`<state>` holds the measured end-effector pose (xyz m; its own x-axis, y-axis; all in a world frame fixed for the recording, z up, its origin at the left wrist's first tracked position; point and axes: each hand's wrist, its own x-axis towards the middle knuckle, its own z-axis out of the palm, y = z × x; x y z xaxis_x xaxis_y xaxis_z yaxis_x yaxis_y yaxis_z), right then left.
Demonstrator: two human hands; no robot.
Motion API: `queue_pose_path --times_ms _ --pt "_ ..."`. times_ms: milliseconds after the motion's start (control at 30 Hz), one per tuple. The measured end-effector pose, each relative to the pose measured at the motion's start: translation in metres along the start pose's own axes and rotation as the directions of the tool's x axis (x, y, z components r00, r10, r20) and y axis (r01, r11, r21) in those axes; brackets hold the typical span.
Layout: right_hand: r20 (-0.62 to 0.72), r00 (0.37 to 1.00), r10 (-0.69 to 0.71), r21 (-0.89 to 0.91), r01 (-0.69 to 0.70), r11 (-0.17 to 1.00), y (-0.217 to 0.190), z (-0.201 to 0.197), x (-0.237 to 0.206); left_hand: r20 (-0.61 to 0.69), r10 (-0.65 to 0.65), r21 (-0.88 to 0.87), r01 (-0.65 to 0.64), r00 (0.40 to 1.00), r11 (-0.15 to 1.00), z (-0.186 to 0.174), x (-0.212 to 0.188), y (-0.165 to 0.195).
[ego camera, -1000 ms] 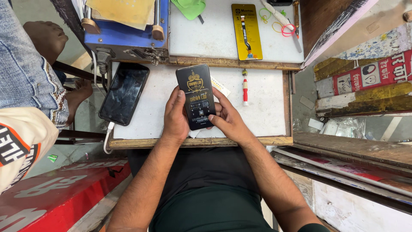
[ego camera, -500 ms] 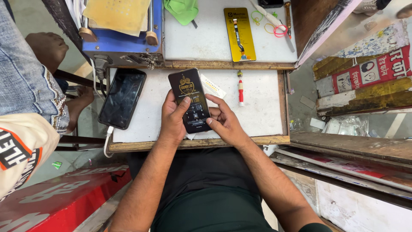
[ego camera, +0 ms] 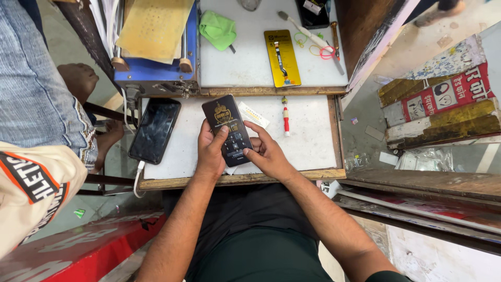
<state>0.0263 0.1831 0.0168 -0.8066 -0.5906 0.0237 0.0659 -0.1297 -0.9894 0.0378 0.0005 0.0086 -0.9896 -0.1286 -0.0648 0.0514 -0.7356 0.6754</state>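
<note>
Head view: your left hand (ego camera: 210, 154) and right hand (ego camera: 266, 154) both grasp the black package (ego camera: 227, 129) over the worktop's (ego camera: 313, 141) front edge.

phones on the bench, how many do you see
2. One phone lies screen up at the left edge of the white board, with a cable at its lower end. The other, a dark slab, is held in both hands, left hand and right hand. More may be hidden.
</note>
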Motion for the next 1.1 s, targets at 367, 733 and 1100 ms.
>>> queue_pose_path --times_ms 367,733,1100 --pt "-0.234 0.972 0.021 0.054 -0.009 0.999 0.012 -0.009 0.003 -0.24 -0.01 0.198 0.059 0.971 0.978 -0.031 -0.044 0.035" --pt "0.135 0.983 -0.125 -0.887 0.176 0.427 -0.051 -0.009 0.007 -0.309 0.058 0.191 0.002 0.949 0.982 -0.025 -0.047 0.031" --pt "-0.113 0.992 -0.064 -0.968 -0.095 0.233 -0.056 0.023 0.005 -0.317 -0.004 0.579 0.197 0.949 0.791 -0.023 -0.049 0.036"
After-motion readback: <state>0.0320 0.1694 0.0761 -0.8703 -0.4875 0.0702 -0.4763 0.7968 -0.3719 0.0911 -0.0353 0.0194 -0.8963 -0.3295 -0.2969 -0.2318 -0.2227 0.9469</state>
